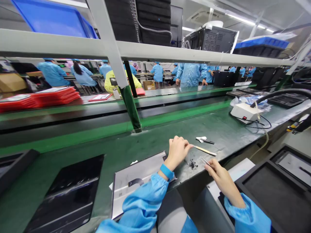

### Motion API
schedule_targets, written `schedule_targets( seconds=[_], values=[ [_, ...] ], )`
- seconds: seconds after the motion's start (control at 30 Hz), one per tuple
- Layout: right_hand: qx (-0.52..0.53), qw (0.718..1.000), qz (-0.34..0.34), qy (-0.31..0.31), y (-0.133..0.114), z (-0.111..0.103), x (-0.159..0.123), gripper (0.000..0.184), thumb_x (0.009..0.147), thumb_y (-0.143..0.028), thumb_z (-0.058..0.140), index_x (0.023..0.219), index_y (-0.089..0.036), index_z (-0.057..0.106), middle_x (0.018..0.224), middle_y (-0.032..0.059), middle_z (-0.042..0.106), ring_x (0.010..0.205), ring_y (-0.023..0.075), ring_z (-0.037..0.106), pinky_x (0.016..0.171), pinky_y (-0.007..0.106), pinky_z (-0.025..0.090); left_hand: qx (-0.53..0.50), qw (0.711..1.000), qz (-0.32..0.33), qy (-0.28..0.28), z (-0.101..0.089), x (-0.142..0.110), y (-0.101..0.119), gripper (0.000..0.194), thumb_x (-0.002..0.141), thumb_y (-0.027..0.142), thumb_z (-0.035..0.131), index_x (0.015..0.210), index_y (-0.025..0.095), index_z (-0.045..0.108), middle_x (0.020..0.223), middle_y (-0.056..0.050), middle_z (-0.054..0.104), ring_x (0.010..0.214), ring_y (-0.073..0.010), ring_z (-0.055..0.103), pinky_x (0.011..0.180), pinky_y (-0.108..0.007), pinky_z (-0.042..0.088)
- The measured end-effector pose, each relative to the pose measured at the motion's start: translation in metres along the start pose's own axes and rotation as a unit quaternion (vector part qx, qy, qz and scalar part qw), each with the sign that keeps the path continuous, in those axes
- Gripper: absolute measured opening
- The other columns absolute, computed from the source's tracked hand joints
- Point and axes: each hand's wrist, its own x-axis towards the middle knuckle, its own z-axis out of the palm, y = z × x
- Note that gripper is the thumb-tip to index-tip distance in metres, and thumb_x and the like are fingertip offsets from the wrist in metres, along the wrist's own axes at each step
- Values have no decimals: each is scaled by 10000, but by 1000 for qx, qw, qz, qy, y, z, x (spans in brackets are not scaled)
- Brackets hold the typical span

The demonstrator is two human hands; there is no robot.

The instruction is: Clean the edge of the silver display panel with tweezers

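My left hand (178, 150) reaches over the far right corner of a grey flat display panel (138, 178), which has a dark flex cable (136, 182) on its back. Its fingers are pinched at the near end of a thin stick tool with a pale yellow handle (206, 150), which points right along the bench. In my right hand (218, 174) are metal tweezers (204, 160), their tips pointing left towards a small heap of black bits (193, 164). Beyond the yellow tool lie a dark slim tool (207, 141) and a white scrap (201, 139).
A glossy black panel (70, 194) lies left on the green bench (109, 142). A green post (131, 108) rises behind. At right are a white box with a black hose (245, 112) and black trays (274, 194). Co-workers in blue (190, 74) are across the line.
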Motion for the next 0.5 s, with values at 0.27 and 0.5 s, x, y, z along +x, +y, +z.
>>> schedule_targets(
  seconds=[0.27,0.5],
  values=[
    [104,993,43,35,-5,3,-39,331,888,-533,549,815,-221,635,698,11,648,648,193,622,586,269,494,73,994,83,-4,-35,-21,5,201,918,174,639,1117,197,656,984,-56,720,1040,-243,588,947,-424,369],
    [161,984,74,7,-12,45,-80,346,852,-543,615,931,-215,697,711,30,713,594,200,664,543,253,541,122,989,59,61,-82,-107,-47,295,1010,313,478,1244,177,595,1125,-106,707,1047,-269,651,925,-428,485]
  ],
)
